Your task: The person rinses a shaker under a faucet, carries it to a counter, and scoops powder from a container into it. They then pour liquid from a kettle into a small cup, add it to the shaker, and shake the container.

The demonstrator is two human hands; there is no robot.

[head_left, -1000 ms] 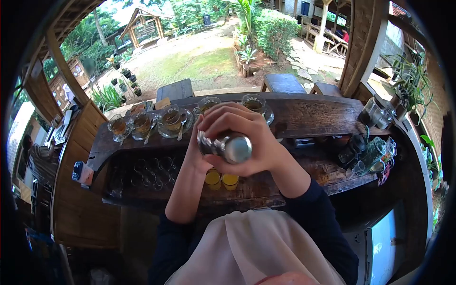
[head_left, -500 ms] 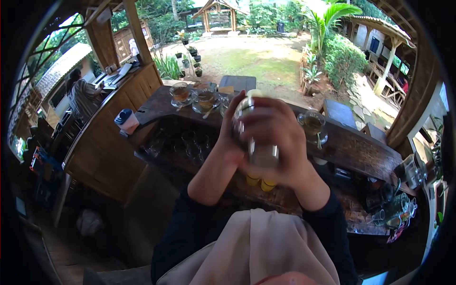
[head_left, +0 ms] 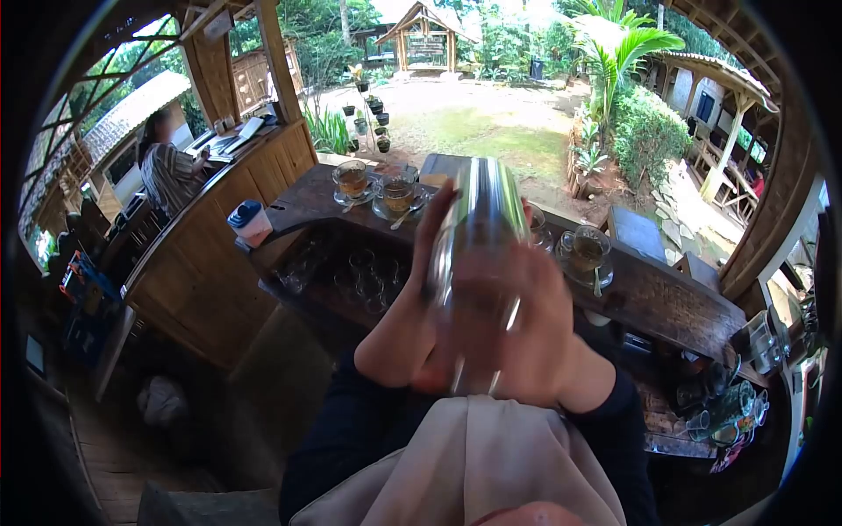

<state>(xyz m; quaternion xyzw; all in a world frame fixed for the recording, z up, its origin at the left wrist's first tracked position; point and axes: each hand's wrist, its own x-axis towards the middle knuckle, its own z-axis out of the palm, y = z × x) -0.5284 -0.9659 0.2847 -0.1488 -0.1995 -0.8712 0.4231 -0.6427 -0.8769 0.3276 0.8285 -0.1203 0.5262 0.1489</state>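
Steel cocktail shaker (head_left: 481, 219) is nearly upright in mid-air, close before the chest and above the wooden bar counter (head_left: 667, 302), blurred by motion. Both hands clasp it: the left hand (head_left: 419, 289) is closed round its side, the right hand (head_left: 537, 329) round its lower body. It looks stiff, smooth and probably slippery, with some weight inside; a hold spanning both ends suits it best. Glass cups of tea (head_left: 353, 180) line the counter beyond

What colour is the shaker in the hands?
Shiny silver metal. The shaker is blurred but clear enough in the head view.
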